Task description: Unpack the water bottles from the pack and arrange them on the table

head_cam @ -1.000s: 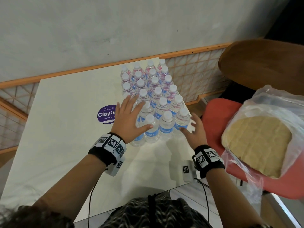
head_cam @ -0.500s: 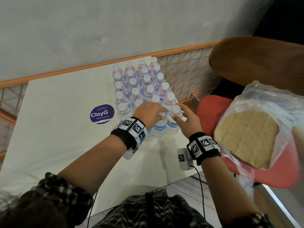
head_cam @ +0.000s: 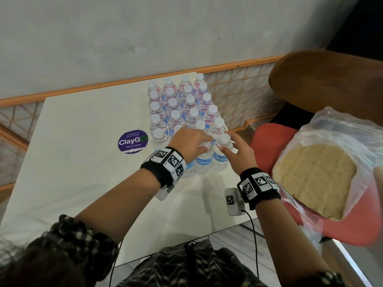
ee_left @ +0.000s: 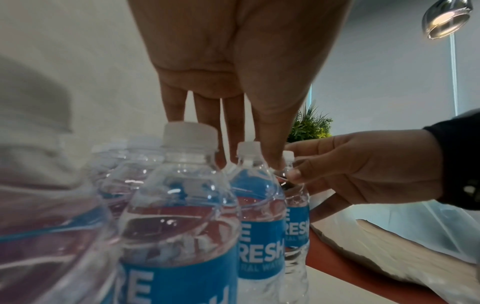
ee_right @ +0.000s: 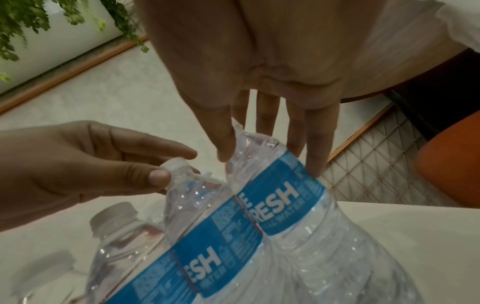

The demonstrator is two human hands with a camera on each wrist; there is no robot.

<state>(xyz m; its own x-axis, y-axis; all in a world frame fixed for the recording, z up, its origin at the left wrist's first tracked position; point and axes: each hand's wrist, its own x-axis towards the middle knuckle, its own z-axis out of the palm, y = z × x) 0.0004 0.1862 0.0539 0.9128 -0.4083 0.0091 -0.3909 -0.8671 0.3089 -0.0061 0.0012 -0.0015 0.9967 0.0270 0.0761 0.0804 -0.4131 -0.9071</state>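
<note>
The pack of water bottles (head_cam: pixel 182 119) is standing upright on the white counter (head_cam: pixel 83 162), toward its far right edge, in tight rows of white caps and blue labels under clear shrink film. The left hand (head_cam: pixel 189 142) is reaching over the near row, thumb and fingers pinching around the neck of one near-row bottle (ee_left: pixel 257 185); in the right wrist view its thumb tip is pressing just below the white cap (ee_right: pixel 175 164). The right hand (head_cam: pixel 238 152) is working at the near right corner bottle (head_cam: pixel 221 154), fingers extended downward with the thumb and fingertips closing on bunched film at the bottle's shoulder (ee_right: pixel 244 139); whether the film is firmly gripped or only touched, cannot tell. The two hands are sitting close together, almost touching. A round purple sticker (head_cam: pixel 133 141) is lying on the counter just left of the pack. A red chair (head_cam: pixel 269 146) is sitting to the right of the counter, carrying a clear plastic bag (head_cam: pixel 331 154) with a tan slab inside.
</note>
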